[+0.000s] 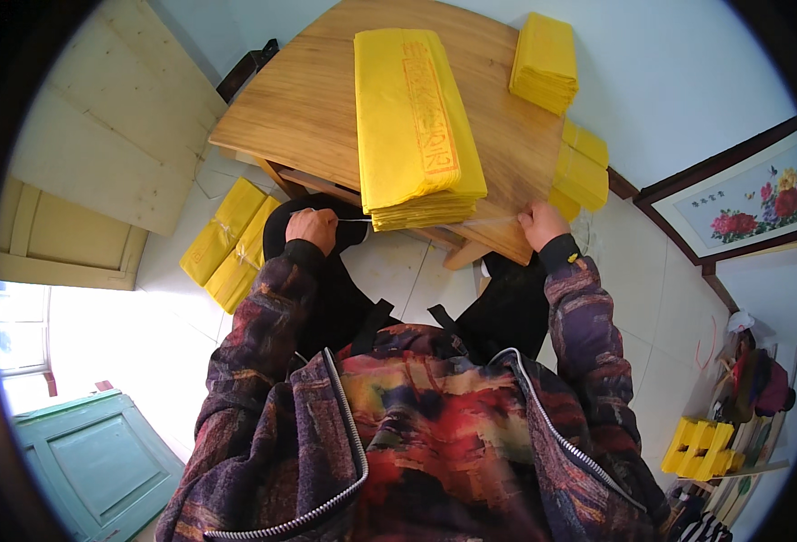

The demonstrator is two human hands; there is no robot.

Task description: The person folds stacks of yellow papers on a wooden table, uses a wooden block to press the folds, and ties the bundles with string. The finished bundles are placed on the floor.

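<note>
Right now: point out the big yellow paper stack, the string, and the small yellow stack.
big yellow paper stack (412, 117), head view, top sheet
string (355, 219), head view, stretch beside left hand
small yellow stack (545, 56), head view, top face

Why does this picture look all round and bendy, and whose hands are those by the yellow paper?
There is no machine here, just a person. The picture comes from a small camera worn on the person's head, looking down. Its lens sees very wide, so straight edges curve and the corners go dark.

At the bottom you see the person's colourful jacket, and both arms reach up from it. The left hand and the right hand are closed into fists at the near edge of a wooden table. Each seems to pinch one end of a thin pale string that runs to the bottom of a big stack of yellow paper.

A smaller yellow stack sits at the far corner of the table. More yellow bundles lie on the floor, left of the table.
</note>
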